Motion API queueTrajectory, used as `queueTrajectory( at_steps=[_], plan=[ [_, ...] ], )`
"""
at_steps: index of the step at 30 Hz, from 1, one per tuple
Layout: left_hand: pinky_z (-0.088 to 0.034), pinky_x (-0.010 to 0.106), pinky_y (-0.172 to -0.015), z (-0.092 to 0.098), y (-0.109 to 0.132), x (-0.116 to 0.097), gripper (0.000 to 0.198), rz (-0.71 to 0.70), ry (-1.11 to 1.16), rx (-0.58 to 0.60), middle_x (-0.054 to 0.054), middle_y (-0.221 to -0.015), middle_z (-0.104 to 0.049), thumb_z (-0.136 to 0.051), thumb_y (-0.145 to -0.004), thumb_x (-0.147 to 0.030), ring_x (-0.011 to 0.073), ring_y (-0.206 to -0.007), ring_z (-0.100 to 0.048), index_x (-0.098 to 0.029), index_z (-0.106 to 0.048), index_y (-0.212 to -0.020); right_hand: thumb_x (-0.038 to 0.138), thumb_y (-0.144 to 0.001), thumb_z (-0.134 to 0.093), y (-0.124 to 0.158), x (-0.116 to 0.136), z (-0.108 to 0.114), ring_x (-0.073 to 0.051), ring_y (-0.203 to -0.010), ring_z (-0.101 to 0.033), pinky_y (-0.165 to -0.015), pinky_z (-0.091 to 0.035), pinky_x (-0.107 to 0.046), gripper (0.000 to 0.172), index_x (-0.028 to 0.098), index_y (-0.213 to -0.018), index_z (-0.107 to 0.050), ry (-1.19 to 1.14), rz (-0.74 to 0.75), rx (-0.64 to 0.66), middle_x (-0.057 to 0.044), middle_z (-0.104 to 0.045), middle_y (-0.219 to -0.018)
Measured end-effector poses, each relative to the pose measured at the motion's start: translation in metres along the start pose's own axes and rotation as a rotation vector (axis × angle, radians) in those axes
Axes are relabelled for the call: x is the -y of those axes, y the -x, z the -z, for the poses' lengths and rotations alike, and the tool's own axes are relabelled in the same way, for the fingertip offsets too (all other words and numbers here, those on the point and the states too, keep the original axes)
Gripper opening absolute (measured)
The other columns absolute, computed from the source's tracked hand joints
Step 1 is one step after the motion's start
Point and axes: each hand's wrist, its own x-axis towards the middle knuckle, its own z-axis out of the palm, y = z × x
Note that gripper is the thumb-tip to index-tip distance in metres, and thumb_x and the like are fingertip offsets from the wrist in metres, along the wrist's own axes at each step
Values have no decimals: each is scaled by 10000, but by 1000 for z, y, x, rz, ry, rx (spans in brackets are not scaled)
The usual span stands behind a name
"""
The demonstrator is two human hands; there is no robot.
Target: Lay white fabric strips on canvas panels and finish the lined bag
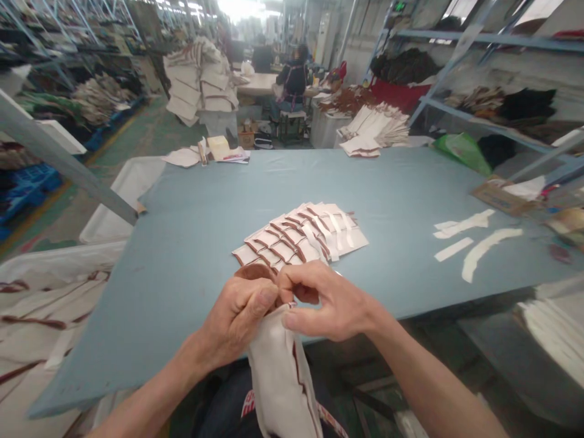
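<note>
Cream fabric (283,377) hangs pinched in both hands (244,313).

Left hand (249,309), curled, and right hand (331,299), arched, close together; left forearm (166,377) and right forearm (417,359) bare, converging.

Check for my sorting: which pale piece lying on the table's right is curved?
The long arched strip, lowest of them in the picture; the short strip left of it and the piece behind look straighter.
</note>
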Motion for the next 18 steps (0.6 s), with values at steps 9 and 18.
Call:
queueTrajectory(
  at_steps=[9,18],
  plan=[
    [-252,276,-502,23,7,-4,638,8,-53,3,-61,-569,-303,-316,-1105,-628,95,-490,-263,-209,-315,-623,204,-739,-661,-2,1,-2,-101,-658,-409,-560,-350,-206,258,206,-974,-556,-182,-61,99,64,-489,-782],
    [-291,262,-522,25,24,-13,678,104,-111,13,-43,-606,-433,-239,-1112,-631,110,-541,-369,-191,-459,-645,108,-815,-594,1,13,-14,-66,-511,-371,-490,-265,-199,92,181,-762,-611,12,-17,42,96,-418,-589]
  ],
)
